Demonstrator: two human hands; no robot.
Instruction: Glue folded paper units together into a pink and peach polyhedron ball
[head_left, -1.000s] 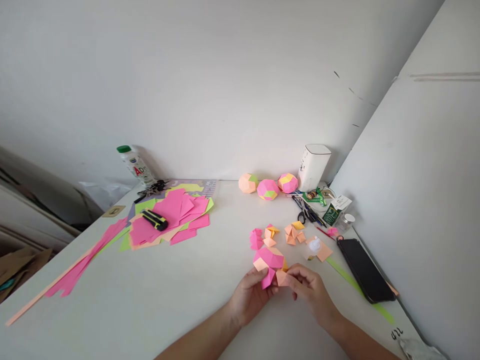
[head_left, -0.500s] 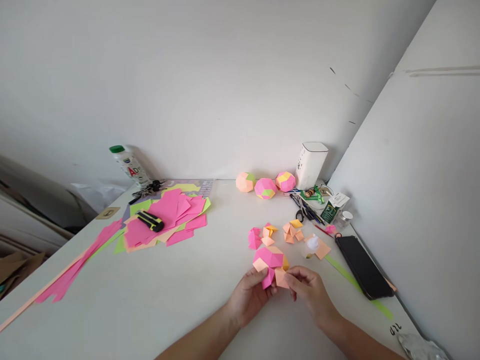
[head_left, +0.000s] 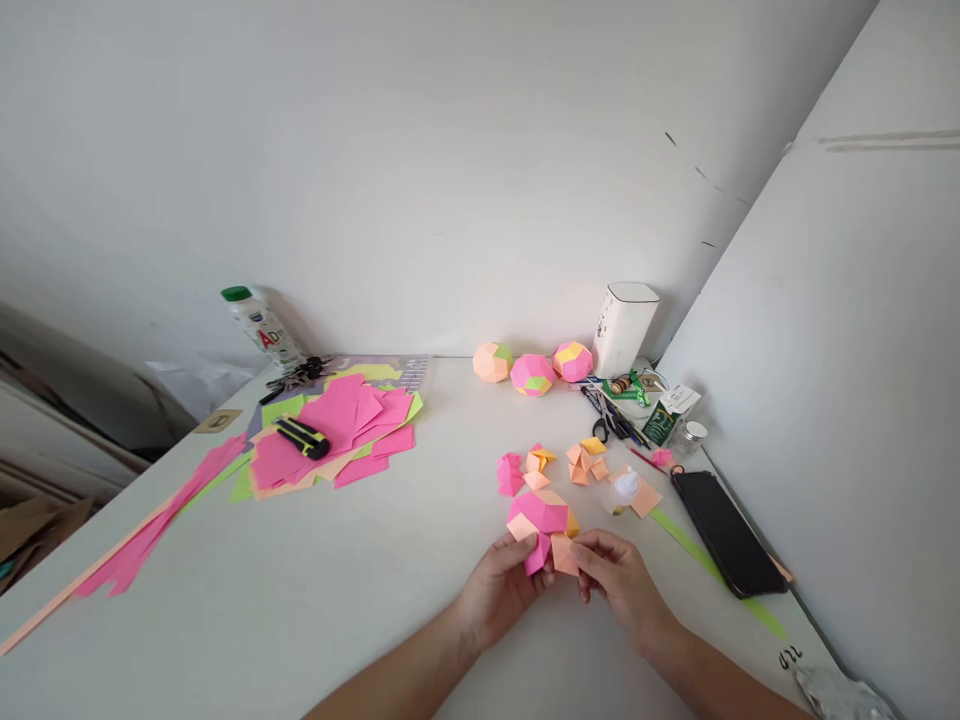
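Note:
A partly built paper model [head_left: 541, 520] of pink and peach folded pieces sits low over the white table [head_left: 315, 600], held between both my hands. My left hand [head_left: 499, 590] grips its pink lower piece from the left. My right hand [head_left: 619, 580] pinches a peach piece at its right side. Just beyond lie loose folded paper units, pink [head_left: 510, 474] and peach [head_left: 589, 460].
Three finished paper balls [head_left: 532, 372] stand at the wall beside a white container [head_left: 624, 328]. Scissors and pens [head_left: 611, 420], a glue bottle [head_left: 626, 487] and a black phone [head_left: 724, 532] lie at right. A pile of pink paper [head_left: 337, 435] with a cutter [head_left: 301, 438] and a bottle [head_left: 259, 325] are at left.
The view has shifted slightly. My hands and the paper model stay in nearly the same place, fingers still working at the peach piece.

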